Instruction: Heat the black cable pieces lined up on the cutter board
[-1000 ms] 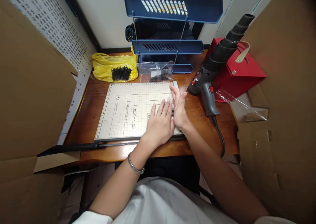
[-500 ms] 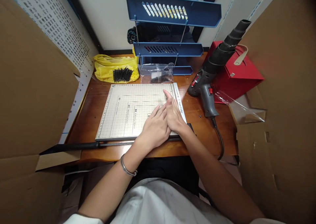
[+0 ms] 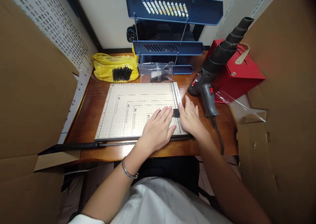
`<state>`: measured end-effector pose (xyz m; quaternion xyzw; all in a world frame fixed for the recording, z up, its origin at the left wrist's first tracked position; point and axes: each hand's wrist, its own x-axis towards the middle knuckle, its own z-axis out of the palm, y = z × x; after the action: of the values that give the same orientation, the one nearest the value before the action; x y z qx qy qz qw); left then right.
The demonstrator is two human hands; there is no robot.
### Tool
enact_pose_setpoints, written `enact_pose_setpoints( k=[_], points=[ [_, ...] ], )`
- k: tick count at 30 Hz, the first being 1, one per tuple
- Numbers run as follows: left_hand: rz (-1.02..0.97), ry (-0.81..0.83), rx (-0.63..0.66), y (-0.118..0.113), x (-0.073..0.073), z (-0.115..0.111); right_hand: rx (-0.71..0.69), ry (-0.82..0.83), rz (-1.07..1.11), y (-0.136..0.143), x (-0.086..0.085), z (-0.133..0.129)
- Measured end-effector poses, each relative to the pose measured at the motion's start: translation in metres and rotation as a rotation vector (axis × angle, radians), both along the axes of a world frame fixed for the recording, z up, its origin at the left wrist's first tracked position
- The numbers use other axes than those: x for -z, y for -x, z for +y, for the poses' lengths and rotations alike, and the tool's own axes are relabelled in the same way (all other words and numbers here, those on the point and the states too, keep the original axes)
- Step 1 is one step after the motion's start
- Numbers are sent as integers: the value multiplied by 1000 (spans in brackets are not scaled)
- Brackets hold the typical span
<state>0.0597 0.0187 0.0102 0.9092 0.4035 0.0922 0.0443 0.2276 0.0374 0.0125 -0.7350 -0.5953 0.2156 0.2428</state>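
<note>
My left hand [image 3: 159,127] lies palm down on the paper cutter board [image 3: 120,105], fingers stretched out and thumb apart. From beneath its fingertips a row of thin black strips [image 3: 176,113] sticks out to the right, side by side; the rest of the row is hidden under the hand. At the board's right edge, my right hand [image 3: 191,118] rests on its side with fingers extended, its thumb close to the ends of the strips. No held object shows in it. The cutter's black handle [image 3: 79,146] runs low along the board's front.
A yellow plastic bag [image 3: 103,66] with a pile of thin black pieces [image 3: 122,74] on it lies behind the board, beside a clear bag [image 3: 158,73]. Blue tiered trays [image 3: 170,48] stand at the back. To the right are a heat gun [image 3: 208,97] and a red box [image 3: 243,76].
My hands were pressed together at the board's right side. The right hand has moved away to the right, and the black strips now show between the hands. The left hand stays nearly in place.
</note>
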Motion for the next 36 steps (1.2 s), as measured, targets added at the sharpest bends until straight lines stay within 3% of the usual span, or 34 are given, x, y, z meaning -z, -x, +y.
enact_pose_setpoints(
  k=[5, 18, 36],
  points=[
    [-4, 1, 2, 1, 2, 0, 11, 99, -69, 5, 12, -1],
    [22, -9, 22, 1, 1, 1, 9, 129, -143, 12, 2, 1],
    [-15, -15, -23, -2, 6, -1, -74, 67, -7, -5, 12, -5]
  ],
)
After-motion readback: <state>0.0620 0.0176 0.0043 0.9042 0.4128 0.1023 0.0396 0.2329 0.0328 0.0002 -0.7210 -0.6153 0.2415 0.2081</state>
